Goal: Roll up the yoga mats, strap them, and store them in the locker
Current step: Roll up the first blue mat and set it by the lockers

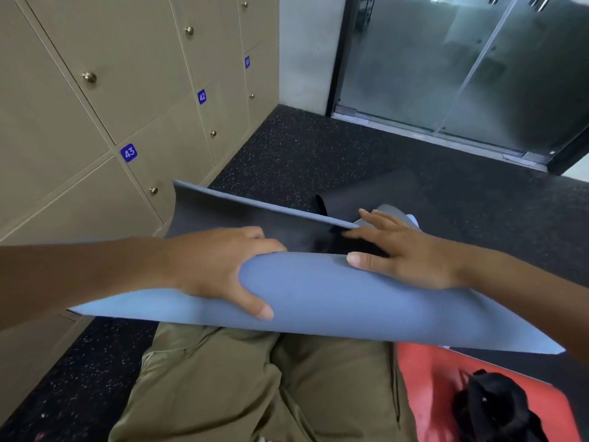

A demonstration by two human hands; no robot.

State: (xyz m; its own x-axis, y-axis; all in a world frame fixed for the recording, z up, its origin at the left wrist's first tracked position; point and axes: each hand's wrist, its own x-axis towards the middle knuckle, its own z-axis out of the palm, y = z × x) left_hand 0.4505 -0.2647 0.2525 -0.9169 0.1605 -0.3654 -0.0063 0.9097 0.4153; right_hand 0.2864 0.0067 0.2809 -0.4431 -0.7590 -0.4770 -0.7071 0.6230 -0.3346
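Your left hand [220, 269] is curled over the near edge of the blue yoga mat [318, 298], thumb underneath on the blue face and fingers wrapped over the top onto its dark inner side, so it has a real grip. Your right hand [398, 250] lies flatter, fingers spread and fairly straight across the fold, thumb pressing on the blue surface rather than clamping. The hands sit apart along the mat's width, the left nearer the lockers [95, 122]. The roll looks only just begun: the curl is loose and open, and the far edge stands up in a wide arc. To do this step well, I'd tuck the leading edge tight under itself first, keep both hands level so the ends stay square, and roll away from you with even pressure; an uneven start will likely cone out. The mat lies across your lap, above your olive trousers [255, 378], reaching beyond both hands to left and right. A red mat [430, 371] with a black strap bundle [497, 406] on it lies by your right leg on the speckled floor [318, 148], and a dark mat [366, 193] lies beyond.
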